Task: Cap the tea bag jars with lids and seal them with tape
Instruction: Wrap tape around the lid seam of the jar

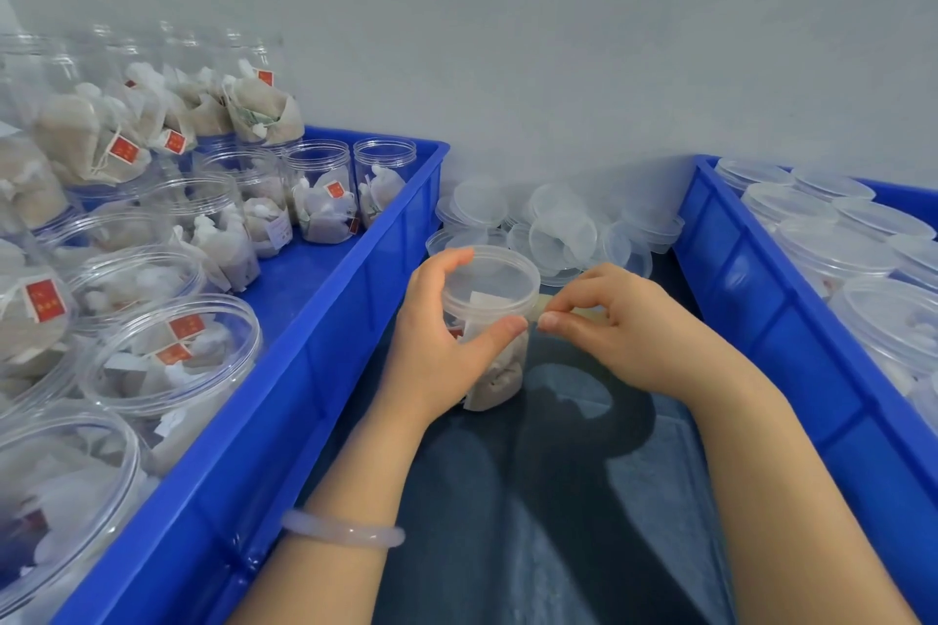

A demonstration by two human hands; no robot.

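A blue crate [314, 370] runs along the outer side of the left hand [436, 340], packed with open clear jars [167, 350] of tea bags with red tags; some further back are stacked higher. On the outer side of the right hand [609, 320] stands a second blue crate [761, 320], and the jars in it [837, 248] have clear lids on.

Between the two crates lies a dark tabletop [507, 497], with both forearms reaching across it. Beyond the hands, against the pale wall, lies a loose heap of clear lids [563, 228] — some flat, some tilted on edge.

The jar being worked on [490, 320] stands upright on the tabletop between the hands, tea bags visible through its wall and a clear lid [500, 271] sitting on its mouth. The left hand grips it: fingers curled over the far rim of the lid, thumb laid across the near side just below the lid.

The right hand sits just beside the jar, its fingers curled and thumb and forefinger pinched on a pale yellowish strip of tape [545, 304] — the strip runs from the fingertips to the jar's side at lid height, close to the left thumb tip.

A pale bangle [342, 530] circles the left wrist.
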